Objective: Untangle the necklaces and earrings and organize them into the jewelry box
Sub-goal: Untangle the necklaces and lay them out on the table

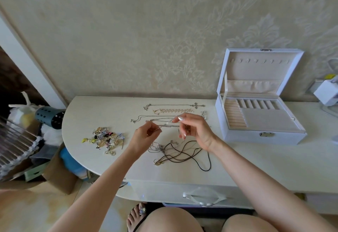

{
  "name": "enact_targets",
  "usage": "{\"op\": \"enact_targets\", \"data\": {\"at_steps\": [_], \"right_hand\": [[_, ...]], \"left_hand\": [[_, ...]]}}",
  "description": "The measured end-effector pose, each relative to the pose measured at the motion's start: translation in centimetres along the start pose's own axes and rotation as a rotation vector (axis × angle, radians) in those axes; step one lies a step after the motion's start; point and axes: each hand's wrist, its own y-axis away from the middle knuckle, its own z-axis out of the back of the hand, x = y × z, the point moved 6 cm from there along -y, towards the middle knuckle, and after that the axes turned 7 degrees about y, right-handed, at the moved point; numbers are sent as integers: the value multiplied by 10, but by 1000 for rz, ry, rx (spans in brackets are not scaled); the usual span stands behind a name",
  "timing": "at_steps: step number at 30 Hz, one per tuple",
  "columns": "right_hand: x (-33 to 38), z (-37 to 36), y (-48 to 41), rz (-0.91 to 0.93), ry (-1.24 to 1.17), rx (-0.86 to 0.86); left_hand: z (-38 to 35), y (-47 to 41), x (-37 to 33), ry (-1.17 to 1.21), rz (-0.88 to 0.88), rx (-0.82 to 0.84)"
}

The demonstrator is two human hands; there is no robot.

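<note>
My left hand (146, 134) and my right hand (195, 129) hold a thin silver chain (167, 123) stretched between their fingertips, above the white table (109, 160). Below them lies a tangle of dark cord necklaces (184, 155) with a silver chain bunch (155, 147). Several necklaces lie straightened in rows behind my hands, among them a cross necklace (198, 105) and a wide gold link chain (173, 110). A pile of earrings (105, 138) sits to the left. The white jewelry box (263, 134) stands open at the right, its beige compartments showing.
The table's rounded left edge drops to clutter on the floor: a cardboard box (60, 175), a dark perforated cylinder (50, 117) and bags. A white device (327, 92) sits at the far right by the wall. My knees and a sandalled foot show below.
</note>
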Motion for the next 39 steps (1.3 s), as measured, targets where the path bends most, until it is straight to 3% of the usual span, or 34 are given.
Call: {"op": "enact_targets", "data": {"at_steps": [4, 11, 18, 23, 28, 36, 39], "right_hand": [[1, 3, -1, -17, 35, -57], [-1, 22, 2, 16, 40, -278], [-4, 34, 6, 11, 21, -427], [-10, 27, 8, -15, 113, -389], [-20, 18, 7, -42, 195, -324], [-35, -7, 4, -94, 873, -110], [-25, -11, 2, -48, 687, -146]], "left_hand": [[2, -2, 5, -43, 23, -29], [25, -9, 30, -65, 166, -243], [29, -5, 35, 203, 222, -317], [26, -6, 20, 273, 56, -227], [21, -10, 8, 447, 44, -170], [8, -10, -15, 666, 31, -34], [2, -10, -19, 715, 41, 14]]}}
